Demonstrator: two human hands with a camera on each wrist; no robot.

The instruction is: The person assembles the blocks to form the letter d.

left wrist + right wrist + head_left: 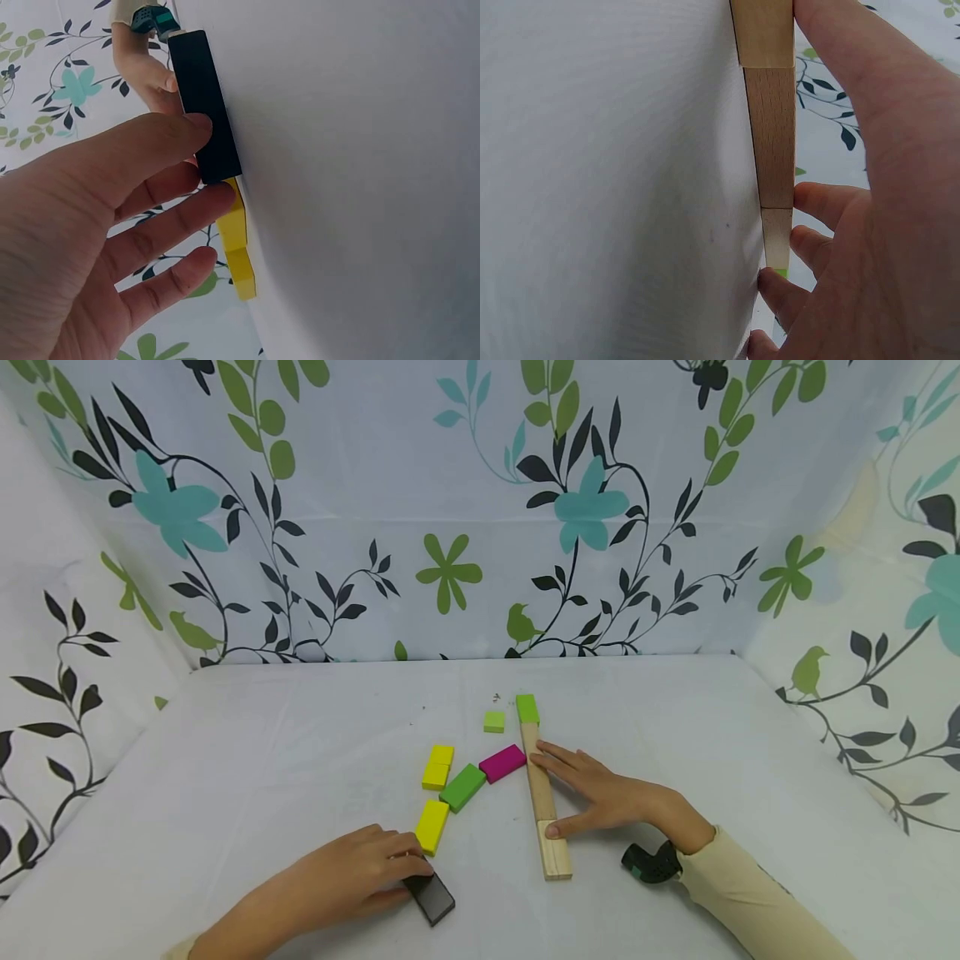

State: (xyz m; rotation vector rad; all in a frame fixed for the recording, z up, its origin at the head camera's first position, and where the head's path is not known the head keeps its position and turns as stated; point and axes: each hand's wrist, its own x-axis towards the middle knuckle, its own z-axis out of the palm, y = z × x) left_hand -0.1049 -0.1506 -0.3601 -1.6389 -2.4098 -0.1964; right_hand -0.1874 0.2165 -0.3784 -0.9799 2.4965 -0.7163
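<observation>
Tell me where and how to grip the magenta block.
I'd pinch the magenta block at mid-length, coming from above, finger and thumb across its long sides. It is oblong; its ends are hemmed in by the green block and the wooden row, while both long sides look free. The right hand, fingers at the row, might crowd that end.

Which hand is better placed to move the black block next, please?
Probably the left hand: it pinches the black block near a yellow block, while the right hand touches the wooden row.

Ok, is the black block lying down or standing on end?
Lying down: the black block, pinched by the left hand, shows its long face upward.
</observation>
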